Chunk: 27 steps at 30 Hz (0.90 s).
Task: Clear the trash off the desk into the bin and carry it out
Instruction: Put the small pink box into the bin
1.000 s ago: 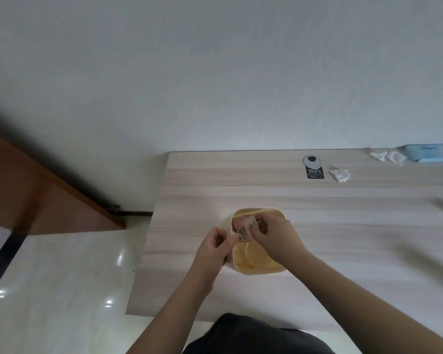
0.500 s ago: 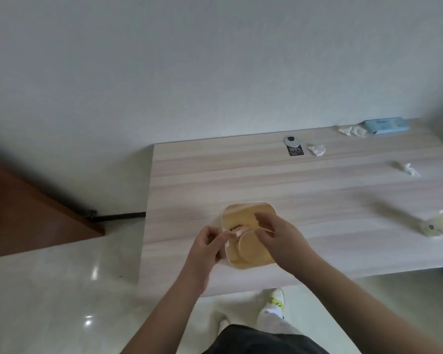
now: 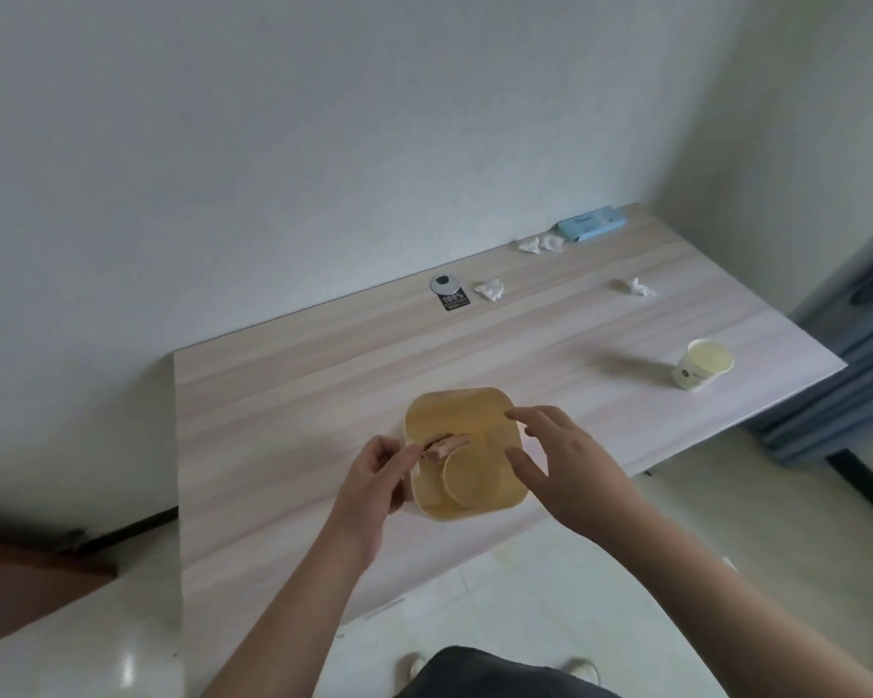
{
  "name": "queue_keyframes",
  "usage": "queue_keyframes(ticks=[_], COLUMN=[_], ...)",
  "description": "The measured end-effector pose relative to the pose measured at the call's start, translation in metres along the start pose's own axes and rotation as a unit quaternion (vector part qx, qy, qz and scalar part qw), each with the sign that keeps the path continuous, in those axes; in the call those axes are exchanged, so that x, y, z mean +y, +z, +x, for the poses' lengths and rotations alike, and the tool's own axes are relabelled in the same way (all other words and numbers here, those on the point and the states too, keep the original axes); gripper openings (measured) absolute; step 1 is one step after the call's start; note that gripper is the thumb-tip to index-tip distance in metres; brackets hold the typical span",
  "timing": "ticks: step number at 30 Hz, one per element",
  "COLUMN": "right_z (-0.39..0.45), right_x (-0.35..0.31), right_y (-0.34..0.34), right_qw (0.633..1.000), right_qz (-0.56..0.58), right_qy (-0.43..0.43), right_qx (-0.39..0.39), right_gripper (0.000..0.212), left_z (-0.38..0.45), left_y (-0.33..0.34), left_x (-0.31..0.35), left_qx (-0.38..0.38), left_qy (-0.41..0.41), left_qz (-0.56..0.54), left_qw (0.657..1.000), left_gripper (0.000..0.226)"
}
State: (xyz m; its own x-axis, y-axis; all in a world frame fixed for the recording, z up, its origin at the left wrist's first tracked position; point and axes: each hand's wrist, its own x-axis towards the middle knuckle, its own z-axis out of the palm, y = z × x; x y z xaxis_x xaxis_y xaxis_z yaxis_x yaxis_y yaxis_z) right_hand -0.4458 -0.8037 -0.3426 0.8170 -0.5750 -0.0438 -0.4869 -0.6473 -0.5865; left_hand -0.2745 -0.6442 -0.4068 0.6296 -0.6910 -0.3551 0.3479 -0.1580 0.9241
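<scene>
A small yellow bin (image 3: 454,415) stands on the wooden desk (image 3: 283,395) near its front edge. Inside it lie a paper cup (image 3: 470,478) and a pinkish wrapper (image 3: 444,448). My left hand (image 3: 374,476) is at the bin's left rim, its fingertips pinched at the wrapper's end. My right hand (image 3: 555,460) hovers over the bin's right rim with fingers spread and nothing in it. Crumpled tissues (image 3: 490,290) lie at the desk's back, more tissues (image 3: 540,242) further right, and one tissue (image 3: 635,287) beside them. A paper cup (image 3: 701,365) stands at the right edge.
A blue tissue pack (image 3: 590,229) lies in the back right corner. A round black-and-silver tag (image 3: 448,292) lies near the wall. A blue curtain (image 3: 847,385) hangs right of the desk. A brown door (image 3: 26,586) is at the lower left. Tiled floor lies below.
The wrapper has gone from between both hands down into the bin. My right hand has let go and opened. The view has swung right, showing the cup at the desk's right edge.
</scene>
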Motion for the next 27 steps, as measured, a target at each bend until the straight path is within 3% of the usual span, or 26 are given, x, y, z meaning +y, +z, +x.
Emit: queue_keyframes(ticks=[13,20,27], right_z=[-0.054,-0.066,-0.055], right_x=[0.141,0.195,0.227], right_y=[-0.091,-0.121,-0.133], right_qw=[0.980,0.978,0.979], right_qz=[-0.189,-0.184,-0.178], right_qy=[0.042,0.067,0.078], right_qx=[0.053,0.074,0.067], right_gripper=[0.044,0.043,0.045], left_z=[0.018,0.025,0.041], left_y=[0.152,0.210,0.231], left_x=[-0.007,-0.005,-0.004], left_qx=[-0.019,-0.001,-0.001], left_qy=[-0.029,-0.044,-0.054], left_qz=[0.040,0.033,0.025], left_qw=[0.999,0.998,0.998], left_gripper=[0.036,0.045,0.039])
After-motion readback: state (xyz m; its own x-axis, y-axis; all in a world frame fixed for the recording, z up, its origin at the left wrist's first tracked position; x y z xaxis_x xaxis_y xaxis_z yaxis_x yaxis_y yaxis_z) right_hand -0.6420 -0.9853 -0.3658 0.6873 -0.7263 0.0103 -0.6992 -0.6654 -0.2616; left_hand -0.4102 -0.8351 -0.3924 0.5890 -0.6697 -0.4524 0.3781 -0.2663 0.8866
